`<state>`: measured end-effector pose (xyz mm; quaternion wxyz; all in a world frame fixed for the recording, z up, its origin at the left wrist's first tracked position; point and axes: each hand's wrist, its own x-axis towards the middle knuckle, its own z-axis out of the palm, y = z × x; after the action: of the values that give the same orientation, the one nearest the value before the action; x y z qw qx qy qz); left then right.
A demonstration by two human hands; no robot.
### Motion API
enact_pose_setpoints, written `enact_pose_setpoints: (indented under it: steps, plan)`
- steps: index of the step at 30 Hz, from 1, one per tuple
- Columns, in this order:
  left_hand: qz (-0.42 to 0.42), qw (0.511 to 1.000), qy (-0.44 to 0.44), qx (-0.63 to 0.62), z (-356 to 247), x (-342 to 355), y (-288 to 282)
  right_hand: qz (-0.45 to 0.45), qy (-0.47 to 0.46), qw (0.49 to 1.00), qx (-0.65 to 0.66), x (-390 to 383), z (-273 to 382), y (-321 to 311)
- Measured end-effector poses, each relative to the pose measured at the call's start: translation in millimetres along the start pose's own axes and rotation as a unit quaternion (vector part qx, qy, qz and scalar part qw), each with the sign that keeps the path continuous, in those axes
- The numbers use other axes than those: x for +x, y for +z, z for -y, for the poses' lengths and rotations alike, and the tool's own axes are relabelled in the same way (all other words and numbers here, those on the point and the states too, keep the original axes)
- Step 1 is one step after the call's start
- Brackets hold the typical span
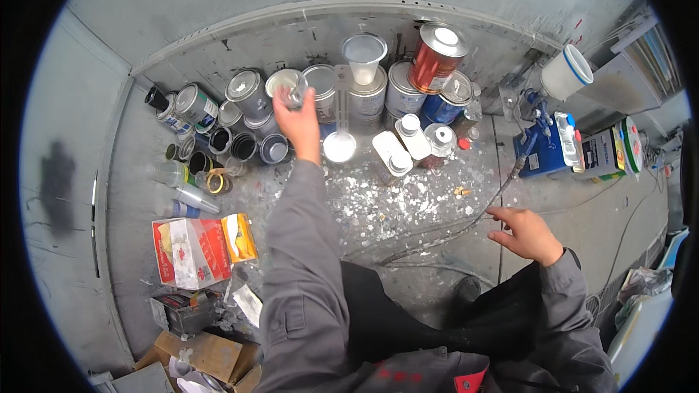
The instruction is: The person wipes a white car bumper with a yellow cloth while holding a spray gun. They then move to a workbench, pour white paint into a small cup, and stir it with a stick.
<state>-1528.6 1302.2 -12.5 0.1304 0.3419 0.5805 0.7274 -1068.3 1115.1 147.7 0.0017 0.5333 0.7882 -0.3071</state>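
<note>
My left hand [300, 120] is raised over the cans, its fingers wrapped round a small clear container [295, 86] just in front of a pale open tin [278, 78]. To its right stand a grey can [320, 76] and a white cup of pale liquid [339, 147] with a perforated stir stick [341, 102] upright in it. My right hand [530, 236] hovers with fingers apart and slightly bent, holding nothing, beside a grey hose [489, 205] on the paint-spattered floor [408, 204].
Several cans [247, 91], white-topped bottles [398, 160] and a red tin [437, 62] line the back wall. A spray gun [537, 122] with a white cup [564, 73] stands at right, beside a blue container [546, 160]. Boxes [196, 247] and cardboard [215, 353] lie at lower left.
</note>
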Motion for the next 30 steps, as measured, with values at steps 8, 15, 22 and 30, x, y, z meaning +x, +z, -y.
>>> enact_pose_setpoints:
  steps: [8, 15, 22, 30]
  plan:
    - [0.117, 0.974, -0.033, 0.193, 41.5, 65.4, 23.0, 0.032, -0.010, 0.999, -0.011, 3.2, -13.2, -3.8]
    - [0.088, 0.979, 0.002, 0.186, 36.0, 23.2, -19.8, 0.046, -0.072, 0.995, 0.051, 38.2, -45.8, 21.8]
    - [0.301, 0.878, -0.295, 0.226, 42.2, -148.7, -205.6, 0.005, -0.138, 0.972, 0.190, 92.1, -80.8, 41.5]
    - [0.386, 0.821, -0.224, 0.355, -56.2, -152.8, -163.7, -0.151, -0.081, 0.929, 0.327, 116.7, -129.3, 24.5]
